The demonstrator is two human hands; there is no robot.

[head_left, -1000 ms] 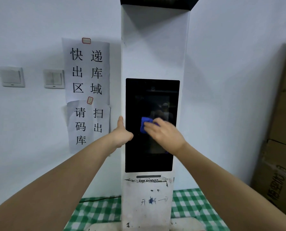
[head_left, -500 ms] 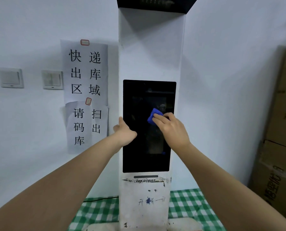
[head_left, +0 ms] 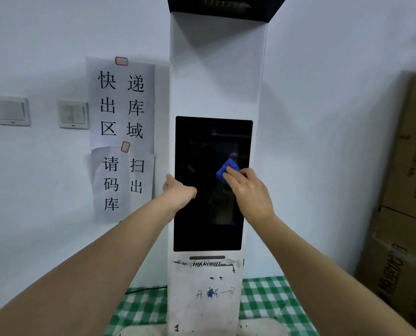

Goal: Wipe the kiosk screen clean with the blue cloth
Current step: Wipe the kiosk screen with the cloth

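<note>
Kiosk screen (head_left: 202, 190), dark and tall, sits in the front face of the white kiosk (head_left: 216, 69), which stands on a green checked cloth (head_left: 270, 297). Nearest to the camera, two bare forearms reach up to it. The left hand (head_left: 179, 192) grips the left edge of the kiosk beside the screen, thumb on the front and fingers around the side. The right hand (head_left: 249, 187) presses the bunched blue cloth (head_left: 227, 172) against the glass, in the right half of the screen, a little above its middle and near its right edge. Above and below the cloth much dark glass is uncovered. Under the screen is a narrow slot (head_left: 207, 257) and a scratched label. On the wall to the left hang two paper signs (head_left: 122, 105) and two light switches (head_left: 73, 114). At the far right stand stacked cardboard boxes (head_left: 405, 214), apart from the kiosk.
</note>
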